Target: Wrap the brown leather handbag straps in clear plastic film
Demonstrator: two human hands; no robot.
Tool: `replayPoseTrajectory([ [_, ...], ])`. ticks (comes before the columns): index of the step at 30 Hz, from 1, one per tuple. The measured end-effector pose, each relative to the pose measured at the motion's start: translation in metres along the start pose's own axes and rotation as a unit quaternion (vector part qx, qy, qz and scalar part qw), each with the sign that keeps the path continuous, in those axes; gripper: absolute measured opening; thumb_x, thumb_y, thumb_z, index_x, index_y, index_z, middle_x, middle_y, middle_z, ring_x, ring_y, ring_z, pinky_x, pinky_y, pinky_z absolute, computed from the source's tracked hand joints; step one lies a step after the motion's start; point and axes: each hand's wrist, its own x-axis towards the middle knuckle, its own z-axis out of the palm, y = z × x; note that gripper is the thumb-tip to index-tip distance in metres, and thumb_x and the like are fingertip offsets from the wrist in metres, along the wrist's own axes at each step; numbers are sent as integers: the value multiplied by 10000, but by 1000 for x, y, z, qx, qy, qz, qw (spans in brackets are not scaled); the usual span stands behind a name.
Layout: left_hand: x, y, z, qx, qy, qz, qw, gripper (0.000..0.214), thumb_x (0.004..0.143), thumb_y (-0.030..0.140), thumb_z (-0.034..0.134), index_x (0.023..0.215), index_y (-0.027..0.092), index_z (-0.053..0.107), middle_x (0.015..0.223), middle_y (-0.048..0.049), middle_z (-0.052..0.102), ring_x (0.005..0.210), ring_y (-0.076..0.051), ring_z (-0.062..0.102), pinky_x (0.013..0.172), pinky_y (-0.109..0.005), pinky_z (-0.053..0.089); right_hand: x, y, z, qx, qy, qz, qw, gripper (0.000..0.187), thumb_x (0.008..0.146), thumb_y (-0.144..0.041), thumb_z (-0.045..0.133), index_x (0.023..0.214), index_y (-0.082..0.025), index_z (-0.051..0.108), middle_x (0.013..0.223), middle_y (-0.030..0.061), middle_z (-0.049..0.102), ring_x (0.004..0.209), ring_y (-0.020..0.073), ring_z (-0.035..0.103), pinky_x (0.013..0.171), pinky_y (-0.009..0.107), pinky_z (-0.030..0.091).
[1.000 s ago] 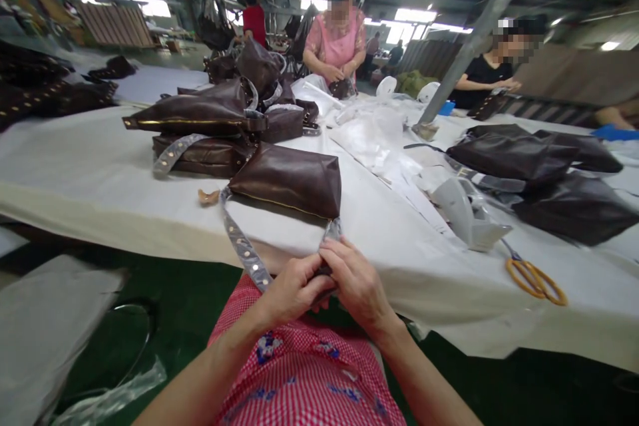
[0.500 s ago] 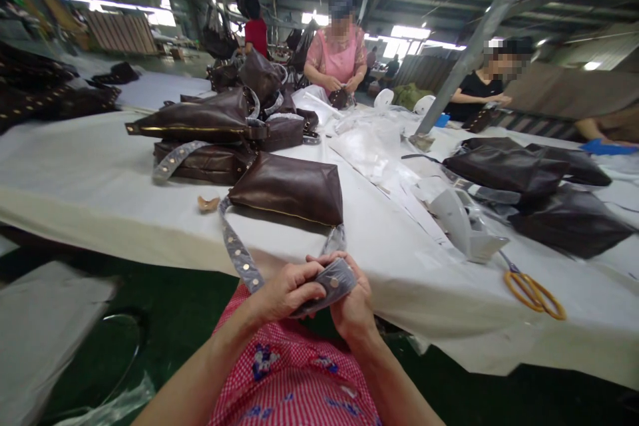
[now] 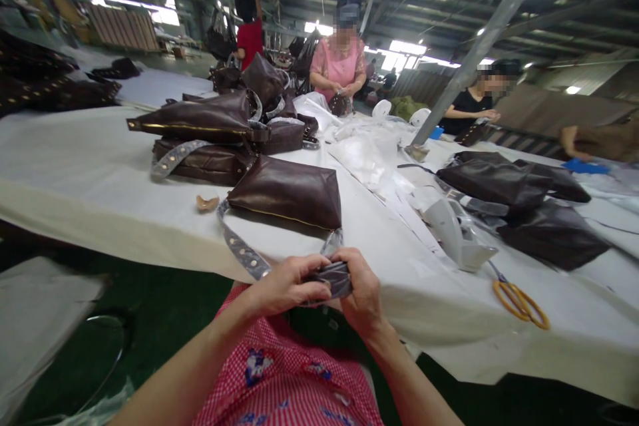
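A dark brown leather handbag (image 3: 287, 193) with a gold zip lies on the white-covered table (image 3: 180, 226) in front of me. Its studded shoulder strap (image 3: 239, 246), wrapped in clear plastic film, loops down over the table edge into my hands. My left hand (image 3: 292, 285) is closed on the strap, thumb on top. Close beside it, my right hand (image 3: 360, 289) grips the same wrapped part from the other side. Between them the strap looks folded or bunched, and the fingertips underneath are hidden.
Several brown bags (image 3: 200, 116) are piled behind the handbag, more bags (image 3: 499, 180) at the right. Scissors with orange handles (image 3: 520, 304) lie near the front edge beside a tape dispenser (image 3: 456, 233). A metal post (image 3: 464, 73) rises from the table. Co-workers stand across it.
My right hand has turned over the strap, its fingers now on top, and the studded face in my grip has tilted out of sight. The view has shifted slightly.
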Motion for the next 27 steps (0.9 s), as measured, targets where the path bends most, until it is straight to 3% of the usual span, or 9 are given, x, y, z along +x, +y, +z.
replayPoseTrajectory([
  [4, 3, 3, -22, 24, -48, 11, 998, 127, 771, 201, 602, 891, 160, 620, 770, 29, 547, 717, -120, 472, 663, -210, 379, -7, -6, 20, 172, 38, 186, 967, 229, 677, -158, 524, 892, -215, 579, 721, -23, 612, 607, 144, 555, 544, 238, 464],
  [7, 3, 0, -22, 34, -12, 11, 999, 79, 788, 228, 598, 802, 151, 607, 709, 40, 501, 676, -109, 433, 616, -203, 346, -12, -3, 38, 287, 59, 285, 913, 219, 689, -171, 513, 902, -219, 536, 683, -30, 616, 552, 148, 565, 473, 233, 454],
  [9, 3, -5, -17, 15, 27, 2, 1000, 102, 798, 245, 582, 758, 151, 586, 690, 42, 485, 657, -109, 425, 601, -204, 343, -12, 1, 43, 298, 57, 303, 903, 185, 723, -200, 532, 906, -221, 518, 680, -25, 624, 532, 156, 577, 448, 241, 460],
  [11, 4, -9, -11, 7, 62, -4, 998, 96, 795, 233, 567, 740, 155, 578, 684, 40, 496, 648, -112, 435, 609, -209, 358, -9, 7, 41, 233, 28, 253, 939, 205, 735, -218, 576, 937, -214, 539, 747, 0, 656, 586, 173, 613, 495, 272, 506],
  [14, 5, -7, -3, 54, 108, 4, 993, 82, 800, 211, 549, 776, 159, 608, 723, 19, 571, 704, -138, 492, 676, -230, 392, 2, 16, 29, 35, -23, 39, 998, 310, 735, -229, 640, 1039, -191, 594, 982, 89, 684, 865, 244, 659, 750, 383, 564],
  [16, 8, -2, -2, 95, 125, 17, 987, 100, 815, 222, 547, 817, 163, 627, 774, 3, 610, 763, -158, 520, 713, -242, 400, 10, 19, 22, -79, -40, -86, 992, 285, 784, -223, 602, 1067, -185, 599, 1016, 118, 668, 947, 262, 639, 827, 415, 549],
  [18, 11, 4, -6, 103, 115, 25, 988, 84, 799, 226, 574, 821, 163, 626, 773, 5, 601, 765, -156, 519, 700, -238, 399, 16, 18, 17, -141, -40, -136, 980, 223, 834, -220, 543, 1051, -192, 589, 947, 111, 655, 893, 249, 633, 781, 395, 557],
  [22, 16, 11, -28, 7, 4, 2, 1000, 153, 737, 203, 624, 882, 156, 614, 724, 34, 545, 662, -116, 507, 619, -218, 407, 23, 11, 14, -124, 2, -119, 985, 201, 815, -255, 600, 1008, -210, 568, 887, 73, 628, 811, 222, 623, 715, 350, 549],
  [27, 14, 13, -60, -87, -103, -49, 990, 283, 725, 316, 720, 949, 172, 621, 764, 27, 598, 598, -90, 552, 578, -206, 441, 26, -7, 29, 49, 29, 61, 997, 206, 742, -174, 581, 943, -216, 585, 830, 13, 649, 702, 169, 608, 610, 268, 493],
])
